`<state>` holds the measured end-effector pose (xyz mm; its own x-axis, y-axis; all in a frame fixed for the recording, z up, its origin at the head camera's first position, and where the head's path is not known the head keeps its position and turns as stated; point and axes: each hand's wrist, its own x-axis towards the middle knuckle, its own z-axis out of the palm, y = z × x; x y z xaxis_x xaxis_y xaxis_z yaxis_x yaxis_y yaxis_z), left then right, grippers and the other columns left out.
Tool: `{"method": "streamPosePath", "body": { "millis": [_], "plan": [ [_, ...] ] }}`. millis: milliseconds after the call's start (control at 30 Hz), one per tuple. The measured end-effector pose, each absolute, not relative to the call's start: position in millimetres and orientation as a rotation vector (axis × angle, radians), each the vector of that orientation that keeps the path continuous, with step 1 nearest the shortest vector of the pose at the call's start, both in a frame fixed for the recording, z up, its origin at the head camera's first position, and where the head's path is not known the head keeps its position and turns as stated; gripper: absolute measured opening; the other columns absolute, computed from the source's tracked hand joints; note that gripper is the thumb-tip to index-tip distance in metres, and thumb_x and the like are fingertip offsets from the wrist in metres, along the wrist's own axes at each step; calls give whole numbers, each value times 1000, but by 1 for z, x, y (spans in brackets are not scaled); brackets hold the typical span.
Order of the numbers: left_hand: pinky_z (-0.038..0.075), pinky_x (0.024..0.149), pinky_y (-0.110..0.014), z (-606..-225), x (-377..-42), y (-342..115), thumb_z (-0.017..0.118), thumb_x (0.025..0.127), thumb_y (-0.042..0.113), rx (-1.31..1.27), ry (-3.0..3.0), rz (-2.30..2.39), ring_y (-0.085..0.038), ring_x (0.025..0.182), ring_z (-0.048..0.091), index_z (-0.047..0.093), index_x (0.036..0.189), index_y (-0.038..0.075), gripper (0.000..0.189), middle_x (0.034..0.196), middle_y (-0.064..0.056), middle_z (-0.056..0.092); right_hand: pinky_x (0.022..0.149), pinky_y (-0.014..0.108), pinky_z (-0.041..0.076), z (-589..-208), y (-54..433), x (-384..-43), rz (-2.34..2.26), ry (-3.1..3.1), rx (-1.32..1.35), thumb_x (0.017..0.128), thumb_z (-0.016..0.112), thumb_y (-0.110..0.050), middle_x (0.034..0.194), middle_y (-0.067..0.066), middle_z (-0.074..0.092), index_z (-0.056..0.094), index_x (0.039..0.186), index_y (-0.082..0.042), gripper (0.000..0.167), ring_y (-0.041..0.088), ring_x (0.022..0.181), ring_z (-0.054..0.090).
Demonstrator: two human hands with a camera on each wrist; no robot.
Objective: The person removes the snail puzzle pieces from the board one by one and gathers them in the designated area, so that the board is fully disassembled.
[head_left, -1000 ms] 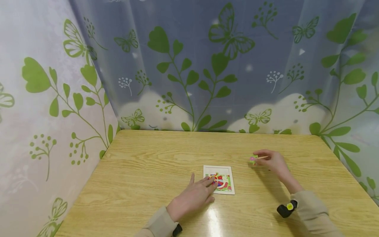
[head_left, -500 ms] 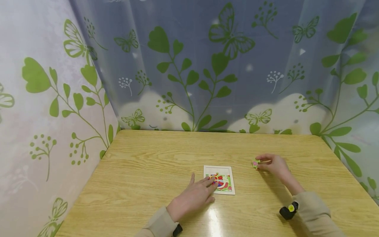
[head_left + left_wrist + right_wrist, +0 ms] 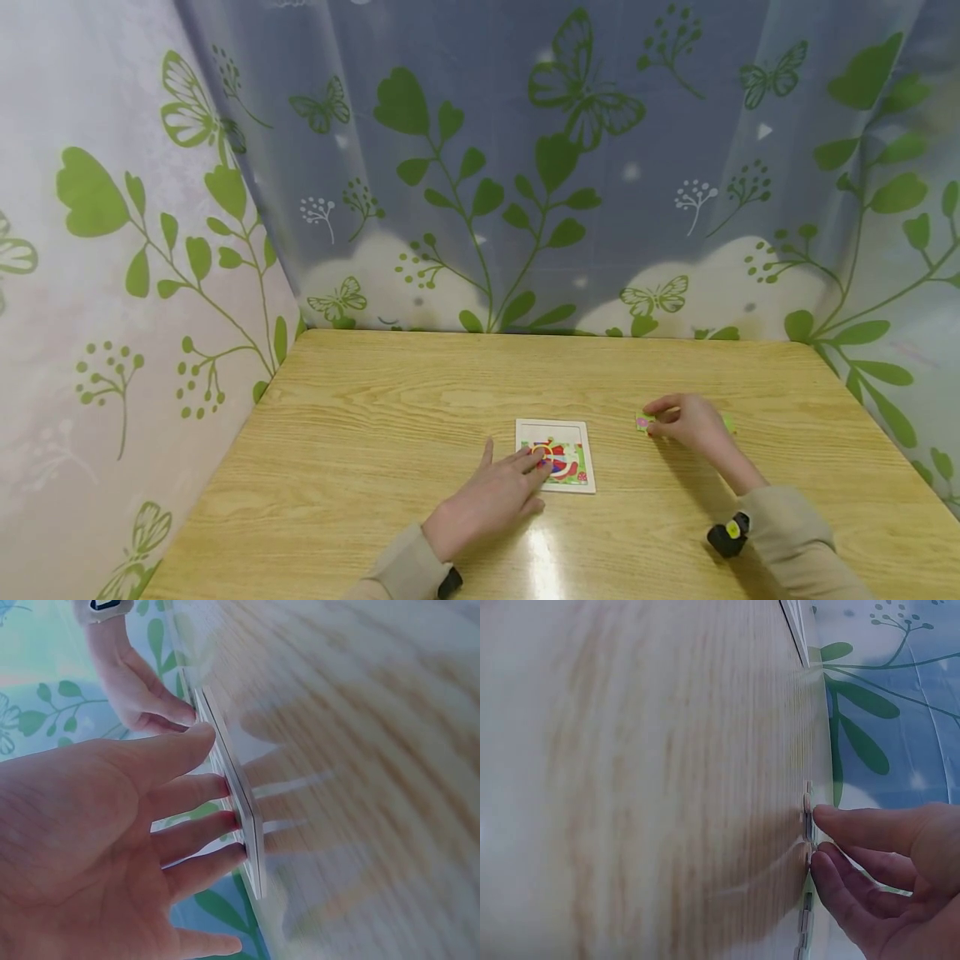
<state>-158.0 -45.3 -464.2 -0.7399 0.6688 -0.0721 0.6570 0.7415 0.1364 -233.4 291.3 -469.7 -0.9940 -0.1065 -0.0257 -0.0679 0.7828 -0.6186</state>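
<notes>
My left hand (image 3: 491, 497) rests its straight, spread fingers on a small jigsaw puzzle board (image 3: 551, 423) with a white frame and a colourful picture. Seen edge-on in the left wrist view, the board (image 3: 255, 859) lies flat, with the fingertips at its edge and face. To the right, my right hand (image 3: 693, 421) pinches a small green puzzle piece (image 3: 643, 422) with a pink spot, low at the tabletop. The right wrist view shows thumb and fingers at the piece (image 3: 808, 817), close to the wood. Another green piece (image 3: 729, 425) shows partly behind the right hand.
A wooden table (image 3: 375, 417) carries everything. Several flat pieces (image 3: 805, 922) lie in a line below the fingers in the right wrist view. Patterned curtains (image 3: 480, 167) with leaves and butterflies stand behind the table and at its sides.
My right hand has turned the puzzle piece from tilted to nearly flat and brought it down to the tabletop. My left hand has stayed on the board.
</notes>
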Motion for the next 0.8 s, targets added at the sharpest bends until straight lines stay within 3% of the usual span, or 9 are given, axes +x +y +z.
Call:
{"method": "streamPosePath", "body": {
  "millis": [167, 367, 633, 800],
  "plan": [
    [25, 116, -68, -462, -158, -46, 58, 102, 37, 1077, 2828, 183, -23, 146, 41, 49, 151, 18, 53, 159, -1, 41, 67, 38, 58, -468, 289, -231, -987, 2950, -140, 95, 72, -19, 108, 21, 74, 73, 113, 0, 26, 36, 94, 72],
    [25, 116, -68, -461, -161, -46, 57, 102, 37, 1061, 2821, 218, -24, 144, 44, 52, 149, 20, 50, 157, -1, 45, 63, 34, 55, -464, 287, -229, -1090, 2954, -117, 103, 60, -23, 107, 22, 74, 71, 119, 0, 30, 33, 91, 73],
    [27, 114, -71, -461, -164, -43, 58, 102, 37, 1076, 2833, 233, -25, 140, 48, 55, 147, 26, 46, 153, -2, 50, 70, 40, 61, -458, 276, -224, -1205, 2943, -133, 104, 59, -23, 118, 27, 69, 70, 121, 2, 32, 33, 92, 74],
    [24, 114, -72, -459, -163, -41, 58, 102, 38, 1066, 2831, 247, -25, 140, 48, 59, 143, 29, 42, 152, -2, 51, 72, 39, 61, -458, 266, -221, -1272, 2921, -165, 104, 60, -24, 117, 24, 71, 70, 123, 1, 33, 30, 89, 75]
  ]
}}
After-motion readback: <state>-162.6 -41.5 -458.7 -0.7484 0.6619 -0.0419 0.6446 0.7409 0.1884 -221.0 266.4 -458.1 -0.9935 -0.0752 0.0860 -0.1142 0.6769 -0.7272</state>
